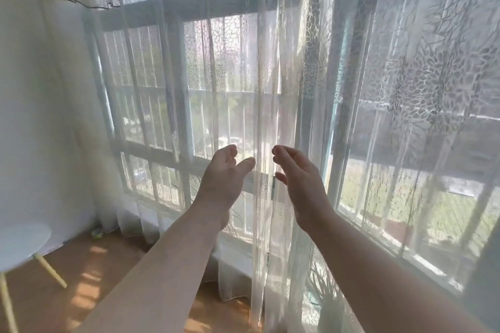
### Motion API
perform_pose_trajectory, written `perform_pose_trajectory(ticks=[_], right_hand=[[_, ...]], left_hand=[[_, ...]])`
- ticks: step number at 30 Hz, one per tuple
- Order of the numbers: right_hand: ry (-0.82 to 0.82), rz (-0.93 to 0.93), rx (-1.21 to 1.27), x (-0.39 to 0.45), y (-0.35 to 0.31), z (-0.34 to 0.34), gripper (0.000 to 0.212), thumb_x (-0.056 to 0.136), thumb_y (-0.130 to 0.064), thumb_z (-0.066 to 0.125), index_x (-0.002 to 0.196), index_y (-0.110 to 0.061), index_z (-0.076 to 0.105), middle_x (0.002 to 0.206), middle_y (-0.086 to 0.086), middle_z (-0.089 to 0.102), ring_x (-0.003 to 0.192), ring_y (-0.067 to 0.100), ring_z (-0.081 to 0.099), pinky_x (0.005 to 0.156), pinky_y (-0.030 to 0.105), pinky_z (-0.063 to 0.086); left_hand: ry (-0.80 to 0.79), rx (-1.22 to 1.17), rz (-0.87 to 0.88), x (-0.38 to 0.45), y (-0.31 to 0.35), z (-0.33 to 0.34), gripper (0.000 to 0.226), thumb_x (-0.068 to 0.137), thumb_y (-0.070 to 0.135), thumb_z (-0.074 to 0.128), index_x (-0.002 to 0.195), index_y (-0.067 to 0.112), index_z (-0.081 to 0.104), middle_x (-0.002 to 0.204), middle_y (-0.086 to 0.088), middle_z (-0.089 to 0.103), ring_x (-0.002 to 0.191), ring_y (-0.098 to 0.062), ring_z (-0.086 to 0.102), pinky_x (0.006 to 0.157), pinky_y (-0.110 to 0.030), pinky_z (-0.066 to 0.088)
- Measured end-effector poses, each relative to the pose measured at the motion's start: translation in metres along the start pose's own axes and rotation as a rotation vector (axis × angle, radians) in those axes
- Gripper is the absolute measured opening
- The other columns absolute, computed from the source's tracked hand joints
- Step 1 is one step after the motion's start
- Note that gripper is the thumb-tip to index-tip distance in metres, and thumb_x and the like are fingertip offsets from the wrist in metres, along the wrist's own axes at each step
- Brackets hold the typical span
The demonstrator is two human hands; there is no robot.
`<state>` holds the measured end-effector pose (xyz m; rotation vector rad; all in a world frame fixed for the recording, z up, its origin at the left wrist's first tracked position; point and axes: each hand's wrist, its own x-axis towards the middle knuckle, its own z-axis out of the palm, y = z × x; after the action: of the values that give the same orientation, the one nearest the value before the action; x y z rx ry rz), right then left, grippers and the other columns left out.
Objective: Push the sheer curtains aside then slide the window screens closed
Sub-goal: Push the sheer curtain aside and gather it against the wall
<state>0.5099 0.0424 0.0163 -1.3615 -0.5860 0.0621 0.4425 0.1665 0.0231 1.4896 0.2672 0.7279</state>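
Both arms were stretched toward the window. Left hand (224,178) and right hand (300,184) were raised side by side, palms facing each other, fingers loosely bent, gripping nothing. Between them hung the meeting edges of the sheer curtains (267,121), undrawn, covering the whole window frame (189,5). Can't tell if the fingertips touched the fabric. Window screens couldn't be made out behind the curtains. A round white side table (21,246) stood on the wood floor (89,278) at lower left.
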Motion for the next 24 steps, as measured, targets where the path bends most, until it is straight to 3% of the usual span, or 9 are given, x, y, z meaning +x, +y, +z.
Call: perform_pose_trajectory(ticks=[11, 16, 20, 24], right_hand=[[-0.014, 0.05, -0.032, 0.08, 0.01, -0.012, 0.037, 0.081, -0.058, 0.059, 0.111, -0.037, 0.064, 0.11, -0.023, 0.066, 0.11, -0.002, 0.058, 0.103, 0.039, 0.044], [0.015, 0.051, -0.111, 0.112, 0.029, -0.007, 0.043, 0.075, -0.069, 0.054, 0.11, -0.045, 0.062, 0.111, -0.028, 0.064, 0.112, 0.001, 0.057, 0.102, 0.04, 0.044], [0.023, 0.032, -0.116, 0.138, 0.049, 0.005, 0.033, 0.085, -0.054, 0.056, 0.116, -0.042, 0.059, 0.115, -0.024, 0.063, 0.111, -0.005, 0.056, 0.103, 0.035, 0.044], [0.029, 0.056, -0.107, 0.166, 0.064, 0.019, 0.039, 0.09, -0.046, 0.057, 0.128, -0.036, 0.054, 0.127, -0.021, 0.057, 0.117, -0.003, 0.052, 0.099, 0.025, 0.04]], left_hand=[[0.032, 0.071, -0.052, 0.071, -0.006, 0.021, 0.057, 0.083, 0.032, 0.065, 0.136, 0.027, 0.044, 0.14, 0.01, 0.044, 0.12, -0.007, 0.041, 0.091, -0.033, 0.028], [0.005, 0.071, -0.058, 0.108, -0.02, 0.025, 0.056, 0.085, 0.029, 0.065, 0.137, 0.025, 0.043, 0.141, 0.008, 0.044, 0.126, -0.01, 0.04, 0.092, -0.031, 0.029], [-0.034, 0.062, -0.061, 0.144, -0.036, 0.019, 0.056, 0.085, 0.029, 0.064, 0.137, 0.027, 0.042, 0.142, 0.01, 0.044, 0.13, -0.009, 0.038, 0.092, -0.031, 0.029], [-0.063, 0.066, -0.029, 0.181, -0.048, 0.011, 0.058, 0.087, 0.028, 0.064, 0.139, 0.025, 0.04, 0.144, 0.01, 0.042, 0.132, -0.008, 0.036, 0.093, -0.03, 0.03]])
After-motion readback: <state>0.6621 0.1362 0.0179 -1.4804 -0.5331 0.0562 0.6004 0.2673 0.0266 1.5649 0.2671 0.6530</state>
